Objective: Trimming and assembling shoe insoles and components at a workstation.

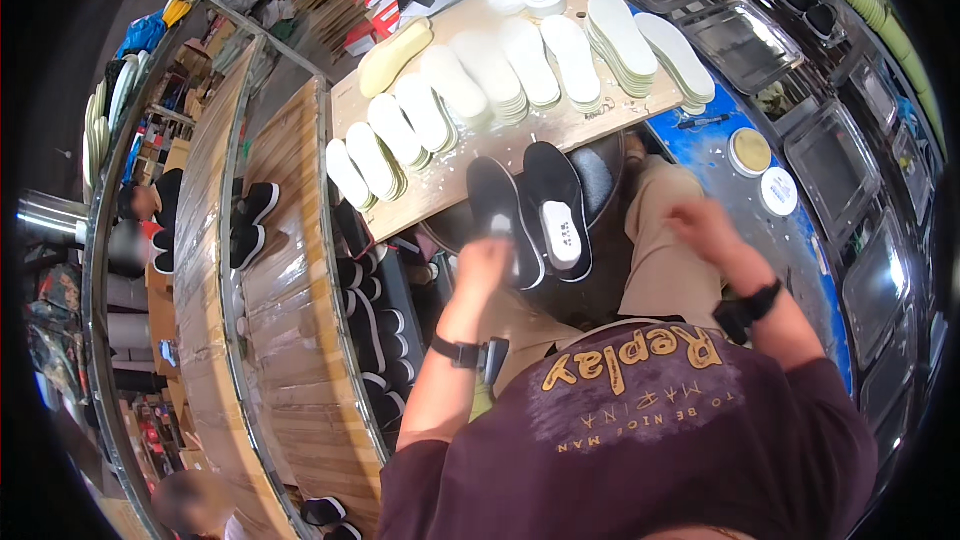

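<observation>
Two black slip-on shoes with white sole edges lie side by side, toes at the edge of the wooden board [445, 195]. My left hand [485, 265] is closed at the heel end of the left shoe [490, 190], fingers at its opening; motion blurs them. In the right shoe [548, 168] a white insole with dark print shows at the heel. My right hand [705, 230] is over my right thigh, apart from the shoes, fingers loosely apart with nothing visible in them. Stacks of white insoles [525, 60] stand in a row across the board.
A yellowish shoe form [395, 58] and white round tins [545, 0] are at the board's far side. On the blue surface at right lie a marker [703, 122] and round lids [779, 191]. Racks with black shoes [255, 225] stand left; clear plastic trays [835, 155] line the right.
</observation>
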A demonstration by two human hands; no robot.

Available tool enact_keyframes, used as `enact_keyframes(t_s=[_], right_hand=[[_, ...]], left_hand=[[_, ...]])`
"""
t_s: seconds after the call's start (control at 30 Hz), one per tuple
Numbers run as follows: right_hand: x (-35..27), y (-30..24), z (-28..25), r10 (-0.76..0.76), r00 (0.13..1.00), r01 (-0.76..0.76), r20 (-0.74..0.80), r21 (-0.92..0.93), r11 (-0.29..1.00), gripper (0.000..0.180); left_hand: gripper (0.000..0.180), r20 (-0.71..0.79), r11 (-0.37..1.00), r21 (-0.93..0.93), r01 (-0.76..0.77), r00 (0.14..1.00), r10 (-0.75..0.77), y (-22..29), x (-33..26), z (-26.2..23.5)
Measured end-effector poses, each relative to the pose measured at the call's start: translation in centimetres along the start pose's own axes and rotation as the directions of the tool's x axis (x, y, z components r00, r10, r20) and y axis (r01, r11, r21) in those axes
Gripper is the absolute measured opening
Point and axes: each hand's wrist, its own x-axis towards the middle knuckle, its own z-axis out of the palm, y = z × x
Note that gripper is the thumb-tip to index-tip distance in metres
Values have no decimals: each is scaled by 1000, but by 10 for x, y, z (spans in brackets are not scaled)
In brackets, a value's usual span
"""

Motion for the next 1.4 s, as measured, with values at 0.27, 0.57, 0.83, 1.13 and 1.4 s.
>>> enact_keyframes(t_s=[0.27,0.57,0.83,1.13,1.4], right_hand=[[-203,178,-87,776,631,-581,-12,-670,462,69],[-215,185,-29,637,677,-735,-369,-385,558,42],[-27,-43,10,25,999,-22,29,-111,994,58],[15,-105,40,-276,872,370,405,-175,912,59],[12,-96,53,-297,875,404,383,-237,884,58]], left_hand=[[38,-27,880,471,63,998,-57,36,51,60],[13,-354,955,-32,-294,897,265,16,10,44],[21,-340,962,153,-227,902,267,-9,-33,-27],[16,-326,834,512,-205,852,409,-15,-75,-69],[16,-267,802,572,-174,884,383,-14,-88,-69]])
